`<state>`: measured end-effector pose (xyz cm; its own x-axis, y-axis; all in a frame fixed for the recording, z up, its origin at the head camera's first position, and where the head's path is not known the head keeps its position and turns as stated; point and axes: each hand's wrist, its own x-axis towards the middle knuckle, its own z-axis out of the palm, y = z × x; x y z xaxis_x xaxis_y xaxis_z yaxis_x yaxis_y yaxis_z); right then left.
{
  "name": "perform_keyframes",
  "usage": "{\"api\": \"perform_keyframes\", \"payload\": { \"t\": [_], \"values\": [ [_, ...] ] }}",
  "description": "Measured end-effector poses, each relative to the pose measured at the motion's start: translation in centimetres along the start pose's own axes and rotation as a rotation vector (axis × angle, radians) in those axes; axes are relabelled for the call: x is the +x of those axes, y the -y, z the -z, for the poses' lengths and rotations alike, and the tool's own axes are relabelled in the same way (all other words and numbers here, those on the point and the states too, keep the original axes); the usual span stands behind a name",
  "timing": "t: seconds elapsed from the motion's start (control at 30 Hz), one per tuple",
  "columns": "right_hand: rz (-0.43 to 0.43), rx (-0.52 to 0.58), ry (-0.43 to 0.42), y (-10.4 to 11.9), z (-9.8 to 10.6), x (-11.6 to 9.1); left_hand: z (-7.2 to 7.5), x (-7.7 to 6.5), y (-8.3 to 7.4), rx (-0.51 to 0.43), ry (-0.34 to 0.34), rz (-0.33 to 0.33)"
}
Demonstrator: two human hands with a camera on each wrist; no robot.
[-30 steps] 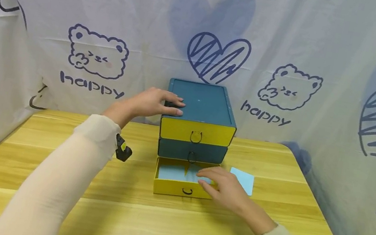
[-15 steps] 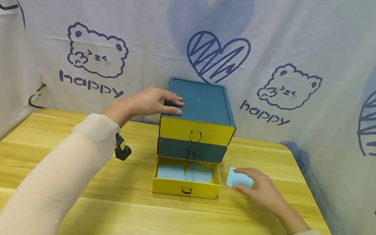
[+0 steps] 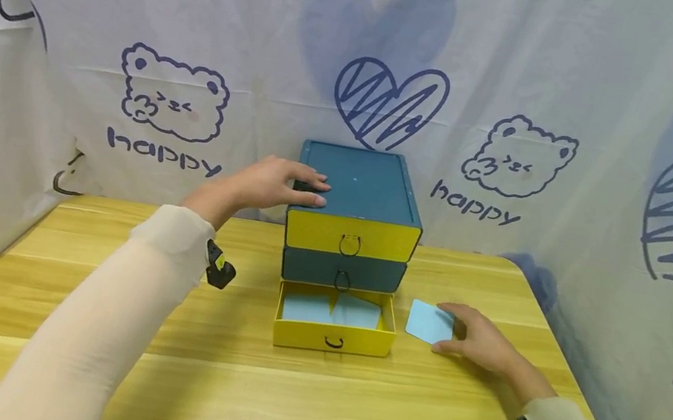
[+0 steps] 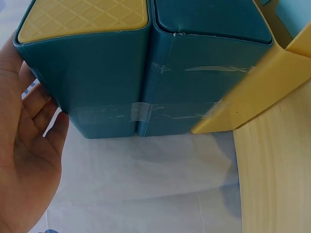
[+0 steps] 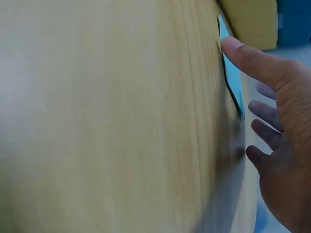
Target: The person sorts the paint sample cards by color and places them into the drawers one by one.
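Note:
My left hand rests on the left edge of a small drawer unit, fingers straight on its dark teal top and thumb near the front. In the left wrist view that hand lies along the unit's side. The bottom yellow drawer is pulled out, with light-blue cards inside. To its right, a light-blue rounded card lies on the table. My right hand pinches its right-hand corners between thumb and fingers. In the right wrist view the thumb meets the card's near edge; the other fingertips are behind.
Above the pulled-out drawer are a closed teal drawer and a closed yellow drawer, each with a dark ring pull. The wooden table ends at a printed white curtain behind and at the sides.
My right hand has moved right from over the pulled-out drawer to the loose card, then slid back to the card's right side. My left hand has stayed on the unit.

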<state>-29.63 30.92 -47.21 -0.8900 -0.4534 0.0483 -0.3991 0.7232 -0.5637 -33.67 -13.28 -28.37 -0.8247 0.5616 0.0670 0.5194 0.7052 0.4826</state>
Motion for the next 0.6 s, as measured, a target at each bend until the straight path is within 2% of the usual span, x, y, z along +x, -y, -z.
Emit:
{"api": "perform_keyframes", "payload": {
  "t": [0.27,0.6],
  "values": [
    [-0.034,0.004,0.008,-0.8,-0.3,0.0,-0.1,0.1,0.2,-0.02,-0.002,0.0],
    [0.063,-0.074,-0.032,0.2,-0.1,-0.8,-0.2,-0.2,-0.2,-0.013,-0.015,-0.013]
  ]
}}
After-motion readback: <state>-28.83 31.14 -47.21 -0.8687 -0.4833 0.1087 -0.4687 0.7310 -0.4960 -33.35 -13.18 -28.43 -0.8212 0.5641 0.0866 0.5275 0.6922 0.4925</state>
